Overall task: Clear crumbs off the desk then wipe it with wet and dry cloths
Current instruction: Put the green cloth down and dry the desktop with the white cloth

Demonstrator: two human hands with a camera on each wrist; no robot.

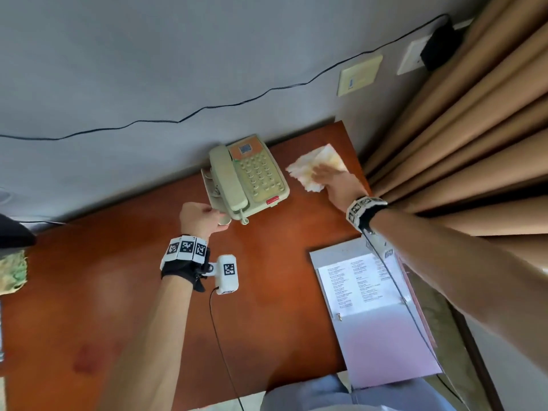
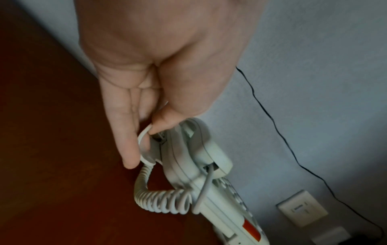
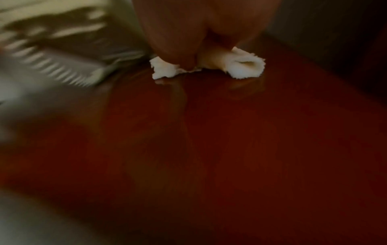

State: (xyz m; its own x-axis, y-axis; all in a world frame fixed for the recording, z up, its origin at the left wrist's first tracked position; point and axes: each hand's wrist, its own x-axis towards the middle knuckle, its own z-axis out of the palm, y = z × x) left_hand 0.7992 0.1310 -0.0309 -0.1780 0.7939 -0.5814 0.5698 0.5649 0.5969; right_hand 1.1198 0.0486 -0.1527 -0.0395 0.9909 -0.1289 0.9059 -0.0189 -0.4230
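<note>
A reddish-brown desk (image 1: 267, 262) stands against a grey wall. At its back right corner my right hand (image 1: 335, 179) presses flat on a white and yellowish cloth (image 1: 305, 167). In the right wrist view the cloth (image 3: 245, 66) sticks out on both sides of that hand (image 3: 188, 33). My left hand (image 1: 204, 216) grips the near left corner of a beige telephone (image 1: 252, 176). In the left wrist view, thumb and fingers of the left hand (image 2: 144, 144) pinch the edge of the telephone (image 2: 188, 165), beside its coiled cord (image 2: 163, 202). No crumbs are visible.
An open folder (image 1: 370, 307) with printed sheets lies at the desk's front right. Tan curtains (image 1: 459, 143) hang right of the desk. A black cable (image 1: 207, 108) runs along the wall. A greenish object (image 1: 12, 274) lies at the far left edge.
</note>
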